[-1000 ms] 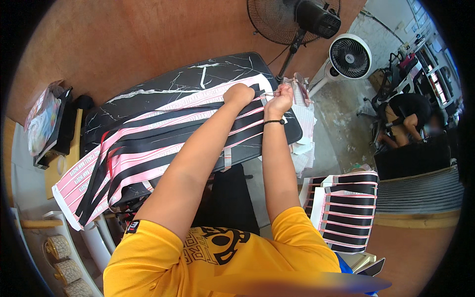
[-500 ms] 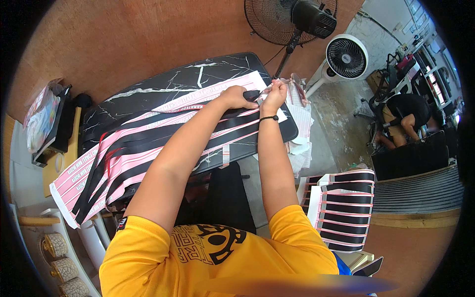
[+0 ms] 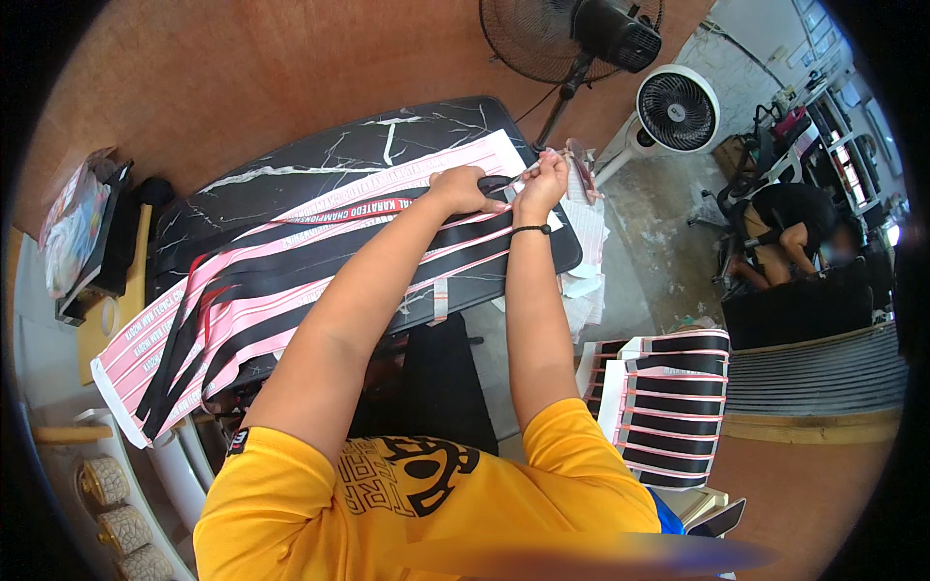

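Observation:
My left hand (image 3: 459, 190) is closed over the right end of long black ribbons (image 3: 291, 254), its thumb and fingers pinching a ribbon end. The ribbons lie on a long pink-and-white printed sheet (image 3: 155, 334); one carries a red printed band (image 3: 356, 212). Close beside it, my right hand (image 3: 542, 188) has its fingers curled and pinched together; what is in them is too small to make out. Between the hands shows a dark-handled tool (image 3: 494, 182) with a thin metallic part reaching toward my right fingers. Its exact kind is unclear.
Under the sheet is a black marble-patterned table (image 3: 320, 160). Printed sheets (image 3: 586, 237) hang past its right end. A black fan (image 3: 572, 39) and a white fan (image 3: 678, 108) stand beyond. More black ribbons (image 3: 678, 416) lie at lower right. Another person (image 3: 790, 228) bends over at far right.
The view has shifted slightly. The red printed band shows more of its length now. Both hands keep nearly the same place and grip, close together at the ribbons' right end.

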`<action>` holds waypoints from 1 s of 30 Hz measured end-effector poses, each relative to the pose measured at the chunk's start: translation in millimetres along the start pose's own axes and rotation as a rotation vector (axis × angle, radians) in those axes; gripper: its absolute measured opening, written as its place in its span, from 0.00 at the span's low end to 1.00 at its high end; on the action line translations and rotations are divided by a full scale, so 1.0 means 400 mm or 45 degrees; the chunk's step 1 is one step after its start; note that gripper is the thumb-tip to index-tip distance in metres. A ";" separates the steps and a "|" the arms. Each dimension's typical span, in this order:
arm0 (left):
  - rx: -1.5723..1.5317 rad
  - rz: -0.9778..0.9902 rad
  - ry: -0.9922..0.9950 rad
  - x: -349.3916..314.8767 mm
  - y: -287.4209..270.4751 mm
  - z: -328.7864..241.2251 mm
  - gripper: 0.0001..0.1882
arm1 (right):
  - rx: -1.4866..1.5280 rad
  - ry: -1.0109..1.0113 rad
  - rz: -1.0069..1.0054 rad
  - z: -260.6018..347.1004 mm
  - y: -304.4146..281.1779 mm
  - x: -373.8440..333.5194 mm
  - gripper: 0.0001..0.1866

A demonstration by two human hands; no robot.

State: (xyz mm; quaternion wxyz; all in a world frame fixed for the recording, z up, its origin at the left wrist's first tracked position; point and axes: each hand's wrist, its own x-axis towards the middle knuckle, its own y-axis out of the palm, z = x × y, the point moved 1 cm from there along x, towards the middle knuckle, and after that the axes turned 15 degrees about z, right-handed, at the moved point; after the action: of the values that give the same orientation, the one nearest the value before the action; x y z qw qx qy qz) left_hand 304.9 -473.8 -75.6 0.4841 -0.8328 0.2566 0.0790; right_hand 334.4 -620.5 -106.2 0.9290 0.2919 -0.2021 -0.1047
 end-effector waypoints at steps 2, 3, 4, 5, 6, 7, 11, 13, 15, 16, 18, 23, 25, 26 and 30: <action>-0.015 -0.002 0.014 -0.003 0.000 0.003 0.36 | 0.059 -0.003 0.068 0.007 0.000 -0.006 0.08; -0.023 -0.005 0.006 -0.003 -0.001 0.004 0.35 | 0.046 -0.016 0.071 0.010 -0.002 -0.009 0.08; -0.021 0.010 -0.007 -0.002 -0.002 0.004 0.33 | 0.033 -0.027 0.077 0.014 -0.005 -0.014 0.07; -0.062 0.029 -0.043 -0.001 -0.002 0.004 0.32 | 0.027 -0.053 0.117 0.018 -0.010 -0.021 0.07; -0.092 0.067 -0.083 0.004 -0.005 0.002 0.30 | 0.077 -0.044 0.109 0.023 -0.018 -0.028 0.04; -0.118 0.087 -0.122 0.009 -0.007 0.000 0.29 | 0.117 -0.015 0.075 0.033 -0.032 -0.035 0.02; -0.054 0.033 -0.219 0.032 -0.002 -0.013 0.22 | 0.228 0.104 -0.018 0.074 -0.088 -0.096 0.04; -0.026 0.031 -0.257 0.040 0.001 -0.017 0.20 | 0.232 0.173 -0.042 0.085 -0.101 -0.136 0.03; -0.011 0.002 -0.259 0.039 0.005 -0.020 0.19 | 0.244 0.161 -0.078 0.090 -0.100 -0.160 0.03; -0.011 -0.028 -0.242 0.036 0.006 -0.021 0.19 | 0.257 0.147 -0.102 0.090 -0.097 -0.167 0.04; -0.025 -0.069 -0.222 0.026 0.008 -0.025 0.19 | 0.272 0.114 -0.187 0.087 -0.087 -0.174 0.04; -0.065 -0.122 -0.192 0.006 0.015 -0.038 0.20 | 0.343 -0.009 -0.367 0.080 -0.080 -0.179 0.06; -0.055 -0.132 -0.169 0.003 0.017 -0.038 0.20 | 0.388 -0.052 -0.316 0.078 -0.084 -0.181 0.06; -0.050 -0.145 -0.159 0.004 0.017 -0.036 0.20 | 0.408 -0.082 -0.296 0.078 -0.087 -0.182 0.06; -0.119 -0.136 -0.161 0.017 0.013 -0.025 0.21 | 0.443 -0.113 -0.339 0.082 -0.099 -0.179 0.05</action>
State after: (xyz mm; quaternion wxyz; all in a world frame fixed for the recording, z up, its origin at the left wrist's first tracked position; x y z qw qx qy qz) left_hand 306.9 -486.7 -76.7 0.4635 -0.8603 0.1770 0.1173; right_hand 252.9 -646.4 -127.3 0.8327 0.4670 -0.2175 -0.2028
